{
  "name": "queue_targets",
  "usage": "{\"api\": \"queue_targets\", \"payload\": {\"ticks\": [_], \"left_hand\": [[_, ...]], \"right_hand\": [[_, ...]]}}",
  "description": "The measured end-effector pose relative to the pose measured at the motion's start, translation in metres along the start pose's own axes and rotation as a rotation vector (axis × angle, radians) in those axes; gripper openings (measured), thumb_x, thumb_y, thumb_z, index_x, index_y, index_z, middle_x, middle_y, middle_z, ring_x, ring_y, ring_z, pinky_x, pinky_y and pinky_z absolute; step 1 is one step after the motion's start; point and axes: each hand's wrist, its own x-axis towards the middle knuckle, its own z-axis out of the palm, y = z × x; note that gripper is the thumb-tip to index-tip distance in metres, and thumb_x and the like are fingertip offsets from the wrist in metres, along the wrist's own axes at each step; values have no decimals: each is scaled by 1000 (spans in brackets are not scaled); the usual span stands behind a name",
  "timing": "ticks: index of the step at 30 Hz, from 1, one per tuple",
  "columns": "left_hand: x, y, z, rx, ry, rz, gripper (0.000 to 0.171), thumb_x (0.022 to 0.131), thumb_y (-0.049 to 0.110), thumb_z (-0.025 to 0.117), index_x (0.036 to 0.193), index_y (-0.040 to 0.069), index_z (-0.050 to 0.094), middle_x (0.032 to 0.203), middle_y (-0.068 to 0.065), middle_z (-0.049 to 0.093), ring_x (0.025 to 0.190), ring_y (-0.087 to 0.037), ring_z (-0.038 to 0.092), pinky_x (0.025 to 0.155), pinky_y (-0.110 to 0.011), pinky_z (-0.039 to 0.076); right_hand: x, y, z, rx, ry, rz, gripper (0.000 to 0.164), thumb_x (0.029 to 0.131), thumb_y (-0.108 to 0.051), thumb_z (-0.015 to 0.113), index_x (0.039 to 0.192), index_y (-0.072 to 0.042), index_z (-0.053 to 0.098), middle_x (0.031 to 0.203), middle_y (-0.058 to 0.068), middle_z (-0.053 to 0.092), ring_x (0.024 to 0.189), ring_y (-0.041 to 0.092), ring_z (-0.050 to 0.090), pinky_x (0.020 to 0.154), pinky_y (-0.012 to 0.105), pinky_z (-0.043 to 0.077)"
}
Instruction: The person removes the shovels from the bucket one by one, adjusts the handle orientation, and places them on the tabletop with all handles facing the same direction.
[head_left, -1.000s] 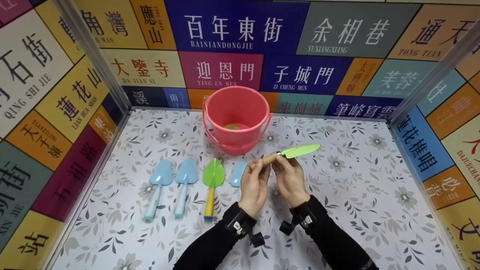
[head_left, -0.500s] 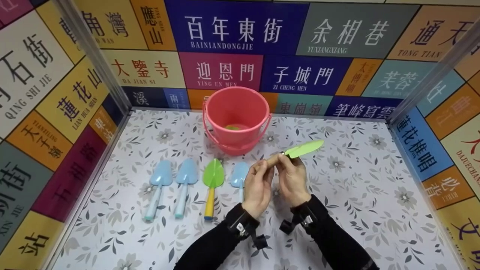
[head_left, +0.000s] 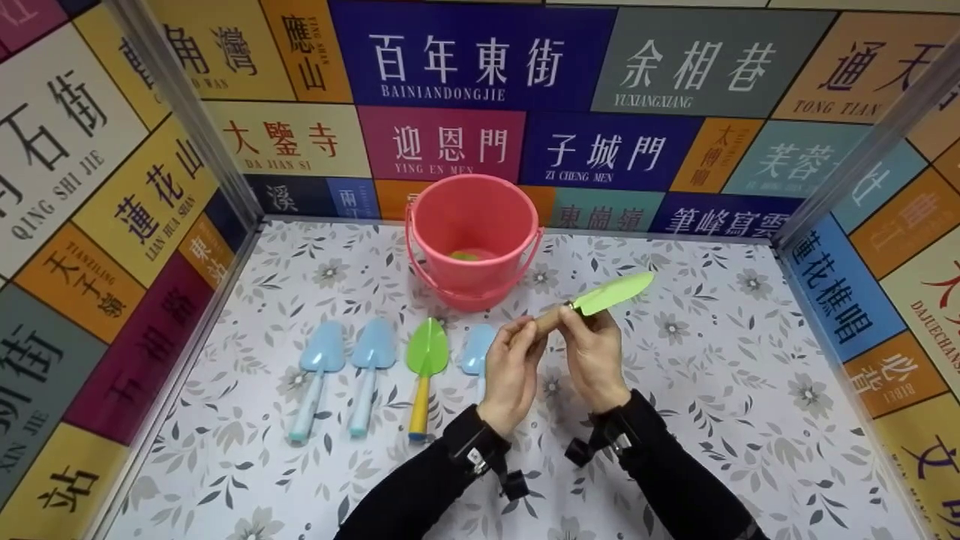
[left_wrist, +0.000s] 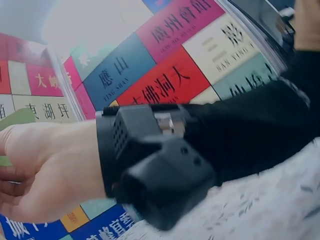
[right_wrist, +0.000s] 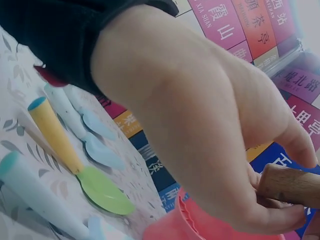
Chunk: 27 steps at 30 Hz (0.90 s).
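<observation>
A trowel with a lime-green blade (head_left: 615, 292) and a wooden handle is held above the table, its blade pointing right and away. My left hand (head_left: 511, 379) pinches the rear of the handle. Near the metal collar, my right hand (head_left: 596, 360) grips it between thumb and fingers. In the right wrist view the butt of the wooden handle (right_wrist: 287, 185) shows beside a hand. Just left of my left hand lies a blue trowel (head_left: 478, 349), its handle mostly hidden behind that hand.
A pink bucket (head_left: 480, 281) stands behind the hands, with something green at its bottom. To the left lie two light-blue trowels (head_left: 322, 349) and a green trowel with a yellow handle (head_left: 427, 349) in a row. Panels with printed characters (head_left: 457, 142) wall the table on three sides.
The held trowel has moved slightly right and away, its blade tip rising in the head view. My right hand has shifted right with it. The laid-out trowels and bucket stay put.
</observation>
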Motion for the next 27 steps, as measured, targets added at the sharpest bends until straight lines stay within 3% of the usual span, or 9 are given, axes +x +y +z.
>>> {"api": "queue_targets", "payload": {"ticks": [3,5,9,12,16,20,24,27], "left_hand": [[-2,6,-6,100,-24,33,17,109,-3,59,125,-3,65,112,-1,77,105,-6,73,107,-22,59],[-4,11,-13,220,-50,72,21,108,-3,61,129,-8,64,120,-11,79,110,-8,74,107,-22,58],[-7,28,-34,493,-142,155,34,108,-1,63,138,-17,58,145,-35,67,131,-28,72,113,-23,57],[-9,43,-53,684,-237,239,39,108,0,65,142,-18,55,148,-39,63,136,-43,67,116,-32,59],[-10,60,-78,951,-312,452,40,103,2,74,139,-13,62,137,-31,71,125,-44,71,109,-43,65],[-9,74,-102,1196,-356,750,43,93,1,84,132,-10,69,126,-26,78,112,-40,75,93,-43,69],[-8,88,-123,1409,-426,1020,48,84,2,92,126,-8,72,123,-24,79,111,-36,76,91,-45,69],[-10,101,-138,1570,-471,1142,48,81,8,95,122,-4,74,119,-20,80,108,-33,78,92,-41,69]], "right_hand": [[-1,-7,-4,-57,-18,-10,18,97,6,82,97,-7,70,95,-1,71,88,8,70,91,22,62],[-1,-12,-8,-92,-30,-10,18,96,4,84,97,-7,70,94,-1,72,88,8,70,91,22,62],[0,-22,-19,-192,-48,5,19,98,5,81,96,-10,70,92,-4,72,88,7,71,89,20,61],[0,-28,-28,-277,-50,27,22,101,10,73,97,-11,70,92,-5,71,88,6,70,88,20,60],[-1,-35,-39,-429,-41,55,23,103,13,65,96,-9,67,91,-6,70,88,6,70,88,20,60],[-3,-39,-48,-568,-30,95,20,104,12,65,97,-7,65,89,-8,71,87,5,72,88,19,61],[-5,-42,-56,-665,-22,125,15,104,8,69,101,-6,64,86,-9,70,85,5,72,87,18,59],[-5,-43,-61,-744,-16,145,11,105,3,71,108,-4,64,85,-11,70,83,5,71,87,19,57]]}}
